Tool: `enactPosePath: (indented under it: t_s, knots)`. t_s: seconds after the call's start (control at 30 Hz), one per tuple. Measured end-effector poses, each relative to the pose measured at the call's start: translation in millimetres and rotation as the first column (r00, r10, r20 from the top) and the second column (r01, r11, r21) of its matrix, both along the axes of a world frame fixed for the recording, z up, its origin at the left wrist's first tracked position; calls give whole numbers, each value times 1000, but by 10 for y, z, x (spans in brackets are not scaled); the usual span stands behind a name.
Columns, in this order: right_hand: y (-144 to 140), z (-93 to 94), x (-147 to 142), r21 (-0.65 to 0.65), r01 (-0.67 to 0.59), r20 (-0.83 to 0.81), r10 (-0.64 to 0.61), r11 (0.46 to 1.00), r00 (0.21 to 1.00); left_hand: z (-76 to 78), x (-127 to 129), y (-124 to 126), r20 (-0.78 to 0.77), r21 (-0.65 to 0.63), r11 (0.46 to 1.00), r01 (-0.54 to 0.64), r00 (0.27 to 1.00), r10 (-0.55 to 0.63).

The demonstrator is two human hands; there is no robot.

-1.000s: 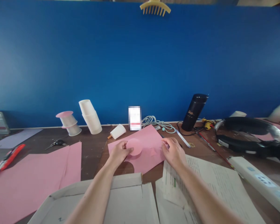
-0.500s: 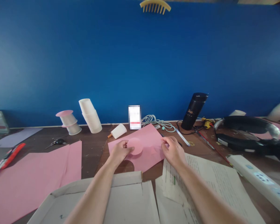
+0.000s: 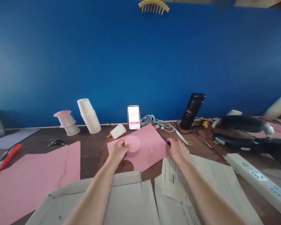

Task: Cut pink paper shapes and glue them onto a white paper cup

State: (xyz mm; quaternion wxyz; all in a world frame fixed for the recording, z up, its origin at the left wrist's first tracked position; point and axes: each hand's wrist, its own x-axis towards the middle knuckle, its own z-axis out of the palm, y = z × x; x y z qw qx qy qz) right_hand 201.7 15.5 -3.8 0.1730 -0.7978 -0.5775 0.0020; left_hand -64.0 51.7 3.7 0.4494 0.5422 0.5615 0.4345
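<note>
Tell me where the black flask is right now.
In the head view, the black flask stands right of centre against the blue wall, leaning slightly, just beyond the right hand and beside the grey cable.

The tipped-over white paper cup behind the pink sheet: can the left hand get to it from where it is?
Probably yes. The left hand holds a pink disc just in front of the cup, and only bare pink sheet and table lie between.

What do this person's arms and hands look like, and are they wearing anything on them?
Both forearms are bare as far as the picture shows: no sleeve reaches into view. The left hand and the right hand wear no gloves, and no watch, bracelet or ring can be made out, though the fingers are too small and blurred to be sure of rings. There are no markings or cables on them.
</note>
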Motion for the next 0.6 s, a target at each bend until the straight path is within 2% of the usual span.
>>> enactPosePath:
  t_s: [0.23, 0.37, 0.47, 0.6]
  knots:
    - [-5, 34, 22, 9, 45, 60, -45, 999, 997, -40, 2, 18, 58, -42, 999, -7, 998, 9]
    - [1, 54, 50, -6, 106, 102, -105, 994, 989, -56, 22, 27, 222, -128, 992, -11, 974, 39]
    - [15, 38, 83, -97, 81, 78, -74, 992, 994, -37, 39, 25, 348, -168, 985, -27, 934, 84]
    - [40, 24, 148, -146, 70, 10, -69, 987, 998, 10, 45, 3, 461, -216, 976, -21, 879, 121]
